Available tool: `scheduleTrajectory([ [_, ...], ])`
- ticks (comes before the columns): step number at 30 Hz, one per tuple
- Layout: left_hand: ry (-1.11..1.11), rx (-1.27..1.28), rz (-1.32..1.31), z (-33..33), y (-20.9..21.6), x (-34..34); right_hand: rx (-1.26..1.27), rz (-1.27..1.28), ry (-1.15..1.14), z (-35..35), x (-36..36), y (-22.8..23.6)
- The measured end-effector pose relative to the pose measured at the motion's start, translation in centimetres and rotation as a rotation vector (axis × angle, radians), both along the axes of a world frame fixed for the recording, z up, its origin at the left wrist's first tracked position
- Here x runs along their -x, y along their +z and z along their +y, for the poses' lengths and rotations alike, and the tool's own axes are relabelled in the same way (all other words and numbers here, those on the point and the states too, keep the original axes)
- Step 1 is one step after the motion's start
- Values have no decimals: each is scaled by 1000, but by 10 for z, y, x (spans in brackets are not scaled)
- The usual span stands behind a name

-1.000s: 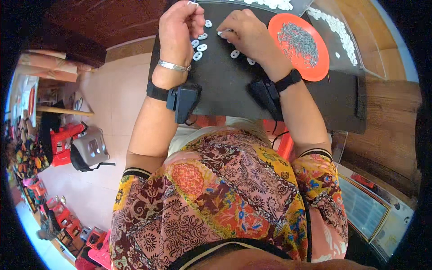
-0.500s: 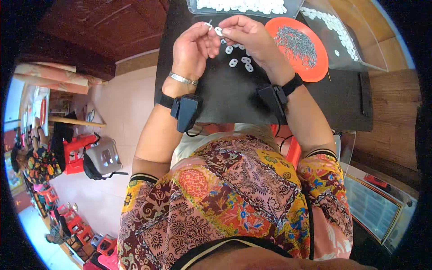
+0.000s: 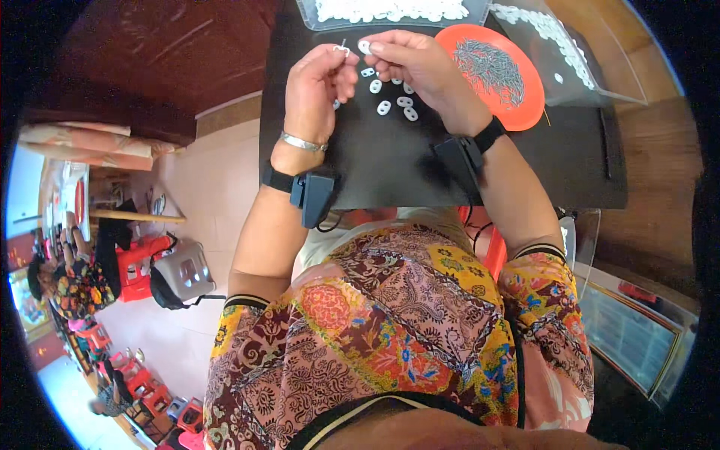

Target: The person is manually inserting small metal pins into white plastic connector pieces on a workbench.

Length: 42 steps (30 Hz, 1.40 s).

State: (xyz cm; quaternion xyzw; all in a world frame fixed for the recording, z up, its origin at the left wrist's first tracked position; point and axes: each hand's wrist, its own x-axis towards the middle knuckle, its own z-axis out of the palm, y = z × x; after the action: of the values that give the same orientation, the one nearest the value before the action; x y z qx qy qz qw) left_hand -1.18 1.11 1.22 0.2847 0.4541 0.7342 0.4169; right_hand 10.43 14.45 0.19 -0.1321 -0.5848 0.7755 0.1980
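Note:
My left hand (image 3: 313, 86) pinches a small white plastic piece (image 3: 341, 50) between thumb and fingertip, with a thin grey metal pin (image 3: 344, 43) standing up from it. Close by on the right, my right hand (image 3: 420, 67) grips a white oval piece (image 3: 365, 47) with holes between thumb and forefinger. The two held pieces are slightly apart. Below the fingers, several loose white two-holed ovals (image 3: 384, 107) lie on the black table (image 3: 382, 165). An orange plate (image 3: 534, 79) beside my right wrist carries a heap of small grey metal pins or screws (image 3: 491, 67).
Along the table's far edge stands a clear tray (image 3: 307, 16) full of white pieces (image 3: 390, 9). More white pieces (image 3: 555, 41) lie in a clear container at the far right. Red stools (image 3: 142, 270), a grey stool (image 3: 187, 270) and other people are off to the left.
Both hands have shifted slightly and the held pieces are a little farther apart. The view has moved a little, so the table and tray sit differently in it.

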Motion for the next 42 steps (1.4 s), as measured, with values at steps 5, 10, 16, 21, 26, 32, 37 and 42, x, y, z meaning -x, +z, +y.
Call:
scheduleTrajectory([
  [5, 64, 88, 124, -1, -1, -6, -3, 18, 5, 1, -3, 3],
  [10, 40, 164, 232, -4, 1, -8, 39, 44, 47, 6, -5, 1],
  [16, 40, 158, 242, -1, 0, -10, -25, 20, -1, 3, -3, 6],
  [21, 56, 147, 185, 0, -1, -10, -305, 97, -161, 0, 0, 8],
  [26, 52, 163, 194, -1, 1, -10, -381, 87, -208, -9, -1, 13],
  [32, 13, 43, 51, 0, -3, -5, -646, -57, -149, -12, -3, 17],
  [37, -114, -50, -206, 3, -10, 5, -520, 34, -4, -9, 0, 9],
  [42, -224, -115, -292, 4, -13, 4, -473, -31, -38, -3, -1, 11],
])
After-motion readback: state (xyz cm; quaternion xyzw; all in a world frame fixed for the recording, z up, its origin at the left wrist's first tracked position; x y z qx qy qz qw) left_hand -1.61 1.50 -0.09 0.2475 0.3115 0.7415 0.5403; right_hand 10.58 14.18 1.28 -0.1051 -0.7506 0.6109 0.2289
